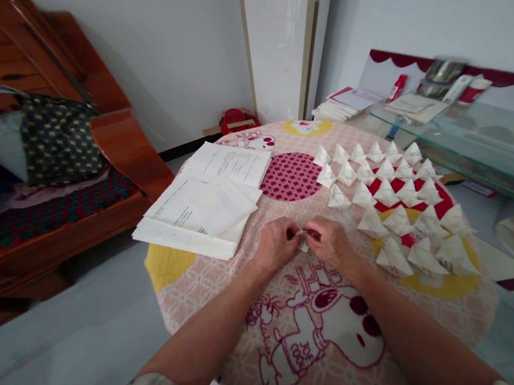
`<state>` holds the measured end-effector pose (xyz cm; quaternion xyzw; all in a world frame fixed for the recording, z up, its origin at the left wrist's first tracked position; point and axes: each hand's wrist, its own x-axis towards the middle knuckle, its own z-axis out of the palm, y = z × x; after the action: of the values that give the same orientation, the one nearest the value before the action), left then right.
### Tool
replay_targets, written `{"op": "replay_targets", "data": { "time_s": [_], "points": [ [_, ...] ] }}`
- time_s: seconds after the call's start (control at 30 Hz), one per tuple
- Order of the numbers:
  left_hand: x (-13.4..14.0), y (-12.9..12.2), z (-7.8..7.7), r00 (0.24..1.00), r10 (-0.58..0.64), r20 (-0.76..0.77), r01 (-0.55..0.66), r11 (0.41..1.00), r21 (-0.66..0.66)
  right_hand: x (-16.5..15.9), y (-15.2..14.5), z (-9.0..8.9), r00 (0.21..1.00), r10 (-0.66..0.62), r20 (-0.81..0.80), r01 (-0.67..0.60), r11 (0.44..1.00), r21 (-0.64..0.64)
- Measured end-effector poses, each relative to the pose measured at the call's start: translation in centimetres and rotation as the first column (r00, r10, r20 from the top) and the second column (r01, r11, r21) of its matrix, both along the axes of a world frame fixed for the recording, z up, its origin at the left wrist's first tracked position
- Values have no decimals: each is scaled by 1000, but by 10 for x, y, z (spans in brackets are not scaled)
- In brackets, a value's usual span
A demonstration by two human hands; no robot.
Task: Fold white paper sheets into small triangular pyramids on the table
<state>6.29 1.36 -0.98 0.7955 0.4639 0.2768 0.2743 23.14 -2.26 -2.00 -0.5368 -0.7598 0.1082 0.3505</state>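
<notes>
Both my hands meet over the middle of a round table with a patterned cloth (214, 286). My left hand (278, 242) and my right hand (329, 238) pinch a small piece of folded white paper (303, 245) between their fingertips. Most of that paper is hidden by the fingers. To the right of my hands stand several folded paper shapes (385, 194), pointed and white, in rough rows. An open book (195, 210) with printed pages lies to the left, a loose sheet (223, 208) on top of it.
A glass shelf (491, 141) at the right holds a red-and-white cup (472, 89) and other items. Papers (345, 102) are stacked beyond the table's far right edge. At the left, a wooden bench (124, 156) carries a dark patterned bag (59, 138).
</notes>
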Motion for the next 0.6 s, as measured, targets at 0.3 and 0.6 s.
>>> {"op": "replay_targets", "data": {
  "time_s": [0.3, 0.6],
  "points": [
    [2, 0, -3, 1000, -31, -2, 31, 999, 25, -5, 0, 2, 999, 28, -30, -27, 999, 47],
    [-2, 1, 0, 997, -62, 43, 62, 998, -3, -1, 0, 5, 987, -15, -160, 18, 1000, 21]
  ]
}}
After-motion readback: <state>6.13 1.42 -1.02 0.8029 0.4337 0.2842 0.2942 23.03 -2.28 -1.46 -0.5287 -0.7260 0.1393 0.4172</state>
